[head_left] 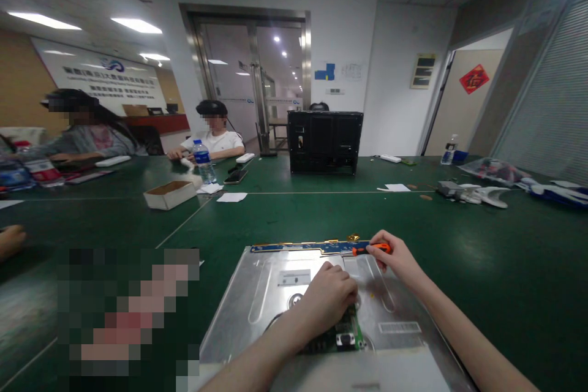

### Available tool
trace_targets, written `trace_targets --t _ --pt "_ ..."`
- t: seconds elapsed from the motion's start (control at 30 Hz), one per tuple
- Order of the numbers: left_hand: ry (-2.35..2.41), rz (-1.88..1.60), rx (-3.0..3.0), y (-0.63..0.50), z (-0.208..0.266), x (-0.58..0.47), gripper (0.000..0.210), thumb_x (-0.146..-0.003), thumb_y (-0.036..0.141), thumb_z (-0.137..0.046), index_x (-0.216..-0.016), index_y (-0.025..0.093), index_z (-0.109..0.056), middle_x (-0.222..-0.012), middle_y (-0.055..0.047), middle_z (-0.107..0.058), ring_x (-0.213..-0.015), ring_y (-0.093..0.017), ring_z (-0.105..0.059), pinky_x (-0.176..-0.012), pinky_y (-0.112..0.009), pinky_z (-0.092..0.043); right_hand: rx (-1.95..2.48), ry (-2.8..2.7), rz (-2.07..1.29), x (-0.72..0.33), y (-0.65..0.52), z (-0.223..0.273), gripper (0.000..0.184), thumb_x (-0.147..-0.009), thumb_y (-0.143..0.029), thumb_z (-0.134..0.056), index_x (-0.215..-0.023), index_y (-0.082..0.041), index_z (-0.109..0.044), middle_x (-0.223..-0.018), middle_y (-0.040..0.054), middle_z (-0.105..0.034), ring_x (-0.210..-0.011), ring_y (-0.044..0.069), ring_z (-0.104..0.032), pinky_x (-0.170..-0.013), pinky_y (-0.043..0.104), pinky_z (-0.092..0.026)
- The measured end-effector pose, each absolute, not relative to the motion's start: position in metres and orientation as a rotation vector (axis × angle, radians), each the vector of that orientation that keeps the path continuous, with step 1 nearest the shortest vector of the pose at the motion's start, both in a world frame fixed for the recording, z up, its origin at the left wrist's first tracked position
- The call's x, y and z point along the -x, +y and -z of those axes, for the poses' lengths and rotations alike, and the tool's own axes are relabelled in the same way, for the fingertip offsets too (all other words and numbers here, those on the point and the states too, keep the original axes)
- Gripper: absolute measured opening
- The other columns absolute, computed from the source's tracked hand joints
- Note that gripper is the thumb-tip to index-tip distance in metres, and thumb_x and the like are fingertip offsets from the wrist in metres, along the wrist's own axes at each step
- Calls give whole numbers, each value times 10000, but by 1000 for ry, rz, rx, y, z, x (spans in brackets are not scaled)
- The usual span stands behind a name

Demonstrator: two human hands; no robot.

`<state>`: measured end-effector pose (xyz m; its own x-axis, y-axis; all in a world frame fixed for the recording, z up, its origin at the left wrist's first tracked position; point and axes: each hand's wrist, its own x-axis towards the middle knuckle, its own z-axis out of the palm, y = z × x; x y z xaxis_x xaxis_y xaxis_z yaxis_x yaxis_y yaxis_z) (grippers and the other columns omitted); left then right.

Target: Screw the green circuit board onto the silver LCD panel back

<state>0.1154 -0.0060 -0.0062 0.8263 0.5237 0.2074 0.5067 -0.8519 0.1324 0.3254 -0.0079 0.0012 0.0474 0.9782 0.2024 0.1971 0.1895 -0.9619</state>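
Note:
A flat silver metal panel [266,275] lies on the green table before me, with a narrow blue circuit strip [294,247] along its far edge. My right hand [390,251] grips an orange-and-black screwdriver [372,248], whose shaft points left beside the strip. Curled over the panel's middle is my left hand [333,288], fingers bent down; whatever they pinch is hidden by the hand. Below it sits a green circuit board [346,334], partly covered by my left wrist and forearm. A small gold-coloured piece [353,237] sticks up at the strip, left of my right hand.
A black boxy device [325,142] stands upright across the table. An open carton [169,195], a water bottle [203,162] and a phone [236,176] are at the left back. Gloves [487,195] lie on the right. Two people sit opposite at left; another hand [11,240] shows at the left edge.

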Motion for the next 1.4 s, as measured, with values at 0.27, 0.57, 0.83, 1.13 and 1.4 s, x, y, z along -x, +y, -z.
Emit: trace_targets --t 0.27,0.57,0.83,1.13,1.4 --pt "823 -396 -2772 -7 2 -109 95 -848 147 -687 -851 227 -739 -844 -11 -712 -854 -197 -618 -797 -334 -344 1223 -1386 -916 -328 -8 0 369 -704 -481 -782 -763 -213 -535 -447 -92 -505 -377 100 -462 -394 210 -370" --pt "862 -372 -2727 -7 -3 -107 101 -801 128 -658 -835 199 -720 -857 -30 -719 -844 -201 -630 -801 -334 -363 1211 -1276 -874 -327 -13 -9 429 -692 -528 -790 -863 -223 -541 -438 -84 -519 -381 120 -465 -414 228 -372" --pt "878 -416 -2697 -7 -1 -107 64 -817 135 -691 -818 194 -717 -846 -20 -729 -835 -198 -639 -798 -326 -362 1140 -1093 -813 -325 -15 -15 543 -636 -679 -763 -822 -228 -524 -490 -70 -480 -392 114 -422 -377 237 -329" --pt "900 -388 -2688 -6 1 -109 66 -847 143 -703 -833 201 -731 -855 -14 -729 -863 -198 -640 -811 -317 -365 1122 -1106 -714 -325 -13 -23 554 -706 -751 -671 -761 -213 -551 -598 7 -598 -474 141 -526 -396 246 -419" --pt "887 -391 -2680 -6 -1 -109 51 -848 153 -711 -828 196 -728 -854 -15 -733 -850 -202 -645 -803 -320 -372 1131 -1292 -689 -301 -4 -48 469 -781 -666 -671 -883 -246 -490 -722 25 -690 -481 168 -600 -409 270 -470"
